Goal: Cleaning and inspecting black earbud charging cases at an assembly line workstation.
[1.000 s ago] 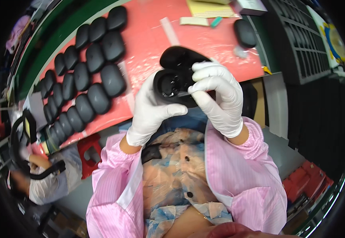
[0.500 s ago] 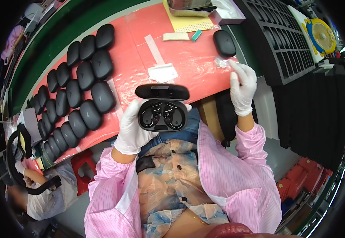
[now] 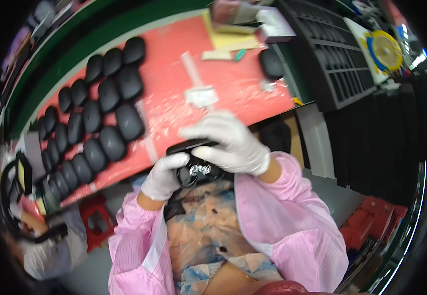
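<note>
Your left hand (image 3: 162, 179) gripped the open black case (image 3: 188, 176) by its left side, in front of your shirt (image 3: 198, 223). Your right hand (image 3: 230, 143) lay over its lid (image 3: 190, 146); whether it pinched, I couldn't tell. The case looked light, stiff and slick, best held by its sides.

The gloved left hand (image 3: 161, 181) is curled, its thumb (image 3: 176, 160) pointing rightward. The blurred, gloved right hand (image 3: 232, 143) arches close beside it, fingers (image 3: 201, 131) stretched leftward.
</note>
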The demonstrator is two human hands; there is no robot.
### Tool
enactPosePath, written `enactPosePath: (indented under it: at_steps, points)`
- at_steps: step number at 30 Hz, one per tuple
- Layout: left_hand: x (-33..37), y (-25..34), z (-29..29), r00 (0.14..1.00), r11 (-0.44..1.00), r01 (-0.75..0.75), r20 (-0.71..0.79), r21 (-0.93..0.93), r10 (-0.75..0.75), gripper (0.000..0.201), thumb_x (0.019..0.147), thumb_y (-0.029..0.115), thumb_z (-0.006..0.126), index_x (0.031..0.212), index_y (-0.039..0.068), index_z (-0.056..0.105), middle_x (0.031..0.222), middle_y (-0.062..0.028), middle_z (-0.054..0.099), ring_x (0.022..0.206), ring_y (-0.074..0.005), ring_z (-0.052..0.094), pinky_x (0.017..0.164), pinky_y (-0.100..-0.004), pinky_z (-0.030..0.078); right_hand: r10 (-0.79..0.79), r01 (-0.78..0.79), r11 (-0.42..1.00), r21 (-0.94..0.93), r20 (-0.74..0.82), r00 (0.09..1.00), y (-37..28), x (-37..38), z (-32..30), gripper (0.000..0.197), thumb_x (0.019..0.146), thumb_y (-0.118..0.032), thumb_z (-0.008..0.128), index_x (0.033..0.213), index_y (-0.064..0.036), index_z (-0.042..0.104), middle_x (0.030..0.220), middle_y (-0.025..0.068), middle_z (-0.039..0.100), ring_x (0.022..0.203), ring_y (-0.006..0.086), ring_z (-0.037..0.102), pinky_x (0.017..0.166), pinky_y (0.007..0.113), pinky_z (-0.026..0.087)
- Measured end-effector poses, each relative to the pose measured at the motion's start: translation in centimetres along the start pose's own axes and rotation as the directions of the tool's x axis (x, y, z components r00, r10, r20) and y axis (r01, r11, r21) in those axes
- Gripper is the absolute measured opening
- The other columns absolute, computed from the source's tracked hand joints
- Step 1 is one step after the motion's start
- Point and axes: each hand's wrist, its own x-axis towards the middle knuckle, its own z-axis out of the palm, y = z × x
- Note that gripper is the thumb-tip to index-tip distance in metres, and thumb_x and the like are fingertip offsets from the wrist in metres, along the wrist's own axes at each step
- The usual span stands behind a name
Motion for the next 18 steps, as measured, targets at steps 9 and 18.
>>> enactPosePath:
  at_steps: [9,18]
  points:
    - [-11.5,0.5,-4.7,0.829,0.83,-0.509,-0.13,0.23,0.544,0.123,0.064,0.076,0.069,0.142,-0.011,0.031,0.113,-0.0207,0.062,0.109,-0.0288,0.06,0.092,-0.0367,0.051,0.295,-0.312,0.95,0.028,-0.417,0.86,8.1,2.0,-0.8,0.043,0.087,-0.008,0.067,0.127,0.0018,0.055,0.117,0.0118,0.063,0.108,0.0198,0.059,0.098,0.032,0.043]
    - [-28.5,4.5,-25.5,-0.018,-0.063,-0.998,-0.919,-0.007,0.393,0.052,0.086,0.041,0.066,0.119,0.003,0.053,0.119,-0.0175,0.054,0.111,-0.0373,0.05,0.103,-0.061,0.04,0.047,-0.09,0.693,-0.715,-0.081,0.996,7.5,2.8,2.8,0.028,0.085,-0.005,0.063,0.112,-0.0084,0.069,0.1,0.0144,0.064,0.09,0.0309,0.058,0.086,0.039,0.046]
